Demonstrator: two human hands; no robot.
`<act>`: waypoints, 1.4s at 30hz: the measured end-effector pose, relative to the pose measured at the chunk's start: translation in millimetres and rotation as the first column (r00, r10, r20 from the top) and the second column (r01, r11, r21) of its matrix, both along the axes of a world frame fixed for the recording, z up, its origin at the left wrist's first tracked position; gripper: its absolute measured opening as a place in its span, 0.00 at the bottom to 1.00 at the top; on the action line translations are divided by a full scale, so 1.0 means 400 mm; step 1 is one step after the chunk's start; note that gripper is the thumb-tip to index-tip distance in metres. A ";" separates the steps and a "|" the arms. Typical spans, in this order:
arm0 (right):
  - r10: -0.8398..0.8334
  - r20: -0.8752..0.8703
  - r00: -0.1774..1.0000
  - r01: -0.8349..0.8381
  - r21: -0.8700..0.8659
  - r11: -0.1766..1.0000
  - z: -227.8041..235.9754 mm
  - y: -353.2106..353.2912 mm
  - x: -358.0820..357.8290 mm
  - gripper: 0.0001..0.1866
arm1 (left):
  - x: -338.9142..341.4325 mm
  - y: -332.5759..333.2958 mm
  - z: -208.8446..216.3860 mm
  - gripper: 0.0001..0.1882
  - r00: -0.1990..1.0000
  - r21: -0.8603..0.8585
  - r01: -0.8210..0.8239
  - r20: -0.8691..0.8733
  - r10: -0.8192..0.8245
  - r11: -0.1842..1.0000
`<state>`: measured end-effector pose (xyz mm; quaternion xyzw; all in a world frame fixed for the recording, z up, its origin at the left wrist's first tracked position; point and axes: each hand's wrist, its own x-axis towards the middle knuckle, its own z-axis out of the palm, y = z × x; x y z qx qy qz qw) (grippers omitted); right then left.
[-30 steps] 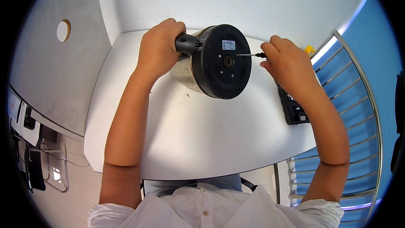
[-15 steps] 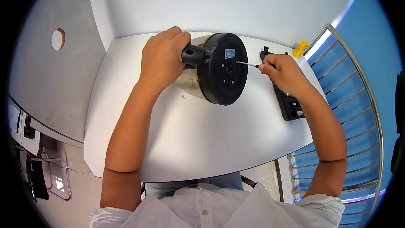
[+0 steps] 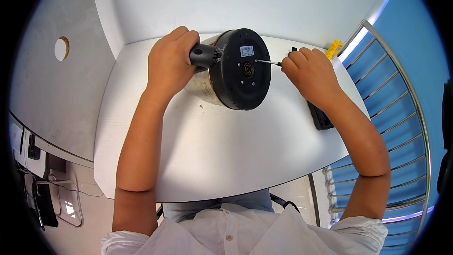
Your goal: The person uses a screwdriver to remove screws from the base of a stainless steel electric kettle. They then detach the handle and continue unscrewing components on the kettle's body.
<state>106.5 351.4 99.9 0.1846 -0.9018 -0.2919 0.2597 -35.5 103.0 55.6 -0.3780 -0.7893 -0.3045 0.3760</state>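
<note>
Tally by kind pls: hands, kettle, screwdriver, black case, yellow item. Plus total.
Hands: 2 (left hand, right hand)
Kettle: 1
Screwdriver: 1
Black case: 1, partly hidden by the right arm
Yellow item: 1
Total: 6

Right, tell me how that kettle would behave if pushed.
The kettle looks apt to roll, being round and tipped onto its side, though the left hand grips its handle. Its metal-looking body is probably stiff, not floppy.
</note>
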 end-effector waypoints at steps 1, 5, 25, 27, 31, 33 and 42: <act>0.000 -0.019 1.000 0.000 0.015 1.000 -0.001 -0.002 0.003 0.05 | -0.001 0.001 0.000 0.09 1.000 -0.003 0.005 0.005 -0.005 1.000; -0.136 -0.013 0.991 0.133 -0.118 0.984 -0.020 -0.018 0.005 0.08 | 0.008 0.013 -0.004 0.08 0.999 0.029 0.032 0.000 -0.032 0.999; -0.094 -0.011 0.996 0.090 -0.190 0.978 -0.045 -0.005 0.000 0.08 | -0.006 0.008 -0.008 0.11 1.000 0.030 0.007 0.015 -0.007 1.000; -0.237 0.110 0.965 0.261 -0.372 0.891 -0.039 -0.018 -0.011 0.10 | -0.005 0.011 -0.011 0.10 0.999 0.015 0.023 -0.036 -0.023 1.000; -0.155 0.606 0.780 0.596 -0.645 0.478 0.020 -0.002 -0.027 0.18 | 0.005 0.033 -0.021 0.10 0.985 -0.016 0.079 -0.155 -0.080 0.997; -0.103 0.563 0.820 0.540 -0.701 0.465 0.000 0.012 -0.027 0.16 | 0.002 0.035 -0.020 0.09 0.979 -0.011 0.093 -0.180 -0.093 0.996; -0.066 0.038 0.997 0.076 -0.455 0.887 -0.088 0.017 0.009 0.10 | 0.001 0.025 -0.016 0.09 0.988 0.003 0.052 -0.149 -0.051 0.999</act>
